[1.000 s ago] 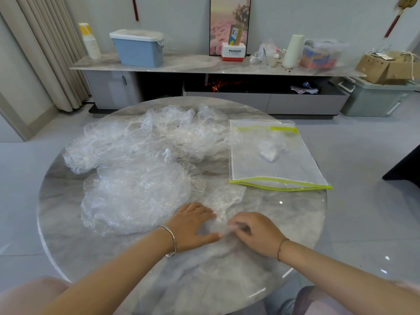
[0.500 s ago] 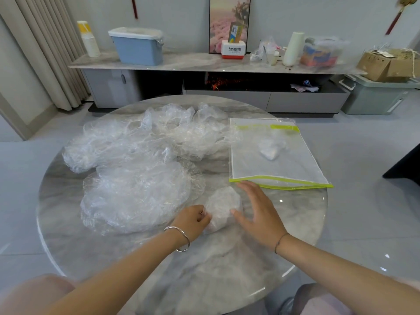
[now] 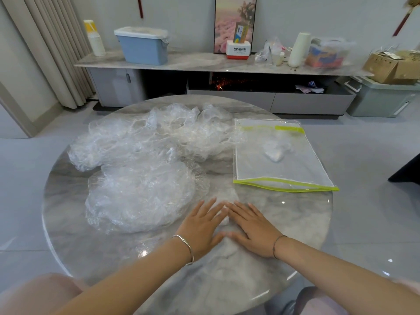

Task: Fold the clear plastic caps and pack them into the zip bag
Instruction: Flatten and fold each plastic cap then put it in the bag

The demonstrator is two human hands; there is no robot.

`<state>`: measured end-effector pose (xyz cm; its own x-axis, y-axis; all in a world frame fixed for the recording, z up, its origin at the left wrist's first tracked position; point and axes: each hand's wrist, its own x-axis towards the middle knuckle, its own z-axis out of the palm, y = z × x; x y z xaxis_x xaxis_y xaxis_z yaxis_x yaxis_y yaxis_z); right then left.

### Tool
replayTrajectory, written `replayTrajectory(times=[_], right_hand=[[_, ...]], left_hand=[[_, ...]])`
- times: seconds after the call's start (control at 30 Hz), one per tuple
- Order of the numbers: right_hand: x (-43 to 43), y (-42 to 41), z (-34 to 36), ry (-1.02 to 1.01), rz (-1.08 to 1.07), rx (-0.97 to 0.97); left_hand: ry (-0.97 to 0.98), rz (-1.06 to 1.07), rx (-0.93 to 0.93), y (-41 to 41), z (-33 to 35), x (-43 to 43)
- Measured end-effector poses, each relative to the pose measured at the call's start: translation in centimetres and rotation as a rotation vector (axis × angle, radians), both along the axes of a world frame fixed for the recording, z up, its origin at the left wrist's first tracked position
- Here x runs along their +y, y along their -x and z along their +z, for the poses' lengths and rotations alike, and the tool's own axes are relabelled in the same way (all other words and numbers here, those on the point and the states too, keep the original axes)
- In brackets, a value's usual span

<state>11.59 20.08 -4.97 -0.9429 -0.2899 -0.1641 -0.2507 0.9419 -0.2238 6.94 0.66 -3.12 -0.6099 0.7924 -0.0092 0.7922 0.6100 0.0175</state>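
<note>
Right hand now flat atop cap

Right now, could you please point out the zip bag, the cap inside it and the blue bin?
zip bag point(image 3: 295, 169), head view, bare clear panel.
cap point(image 3: 273, 152) inside it, head view, its white middle.
blue bin point(image 3: 143, 50), head view, front wall.

light: soft, even, bright | glare: specks on table | edges: wide-angle bend | blur: slight

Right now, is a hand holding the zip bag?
No, the left hand and the right hand both lie flat with straight fingers, apart from the zip bag.
</note>
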Motion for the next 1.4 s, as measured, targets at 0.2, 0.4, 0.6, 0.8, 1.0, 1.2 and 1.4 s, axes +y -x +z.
replayTrajectory(times=[0.2,0.4,0.6,0.8,1.0,1.2,1.4], right_hand=[[0.1,0.5,0.6,0.087,-0.037,0.12],[0.1,-0.2,1.1,0.119,-0.042,0.159],[-0.4,-0.4,1.0,0.163,-0.088,0.21],[0.0,0.4,1.3,0.602,-0.478,0.102],[-0.1,0.8,1.2,0.618,-0.58,0.06],[-0.4,0.2,1.8,0.272,-0.349,0.293],[-1.6,-3.0,-0.1,-0.026,-0.048,0.439]], left_hand=[[0.02,0.069,-0.175,0.3,-1.1,-0.4],[-0.093,0.033,-0.201,0.3,0.3,-0.6],[-0.222,0.169,-0.296,0.4,0.8,-0.9],[-0.492,0.439,-0.616,1.9,0.0,-1.1],[-0.38,0.371,-0.245,0.8,-0.1,-0.5],[-0.135,-0.08,-0.144,-0.3,-1.1,-0.6],[-0.013,-0.03,-0.185,-1.6,-2.7,-0.8]])
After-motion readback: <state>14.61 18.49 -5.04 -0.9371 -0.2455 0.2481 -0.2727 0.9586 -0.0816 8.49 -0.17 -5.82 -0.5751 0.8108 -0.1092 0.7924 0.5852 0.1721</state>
